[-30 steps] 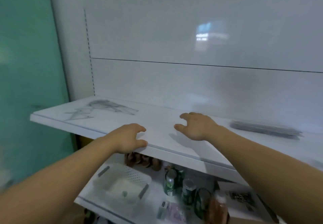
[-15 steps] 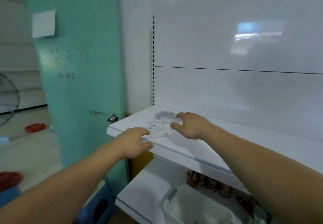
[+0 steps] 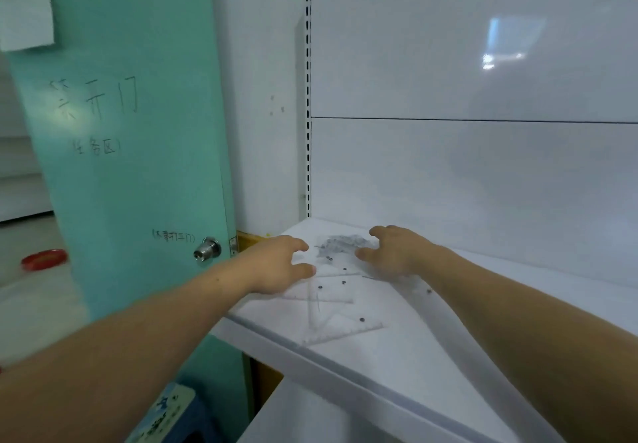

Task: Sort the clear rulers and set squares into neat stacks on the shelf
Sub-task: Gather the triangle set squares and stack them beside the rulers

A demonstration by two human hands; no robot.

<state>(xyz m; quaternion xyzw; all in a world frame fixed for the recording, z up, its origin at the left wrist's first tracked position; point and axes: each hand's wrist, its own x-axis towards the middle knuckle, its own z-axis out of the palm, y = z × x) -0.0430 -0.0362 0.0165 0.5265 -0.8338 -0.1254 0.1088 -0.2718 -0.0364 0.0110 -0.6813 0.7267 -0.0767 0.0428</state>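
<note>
A loose pile of clear set squares and rulers (image 3: 336,290) lies at the left end of the white shelf (image 3: 431,356), the pieces overlapping at odd angles. One clear set square (image 3: 345,328) lies nearest the front edge. My left hand (image 3: 279,266) hovers at the pile's left side, fingers loosely curled, thumb tip touching a clear piece. My right hand (image 3: 397,252) reaches over the pile's right side with relaxed fingers. Neither hand grips anything.
A teal door (image 3: 131,152) with a metal knob (image 3: 207,249) stands just left of the shelf. The white back panel (image 3: 466,166) rises behind the pile. A lower white shelf (image 3: 310,418) and a blue stool (image 3: 165,415) sit below.
My view swung left along the shelf to its left end. Both hands moved from the shelf's middle to either side of the scattered clear pile.
</note>
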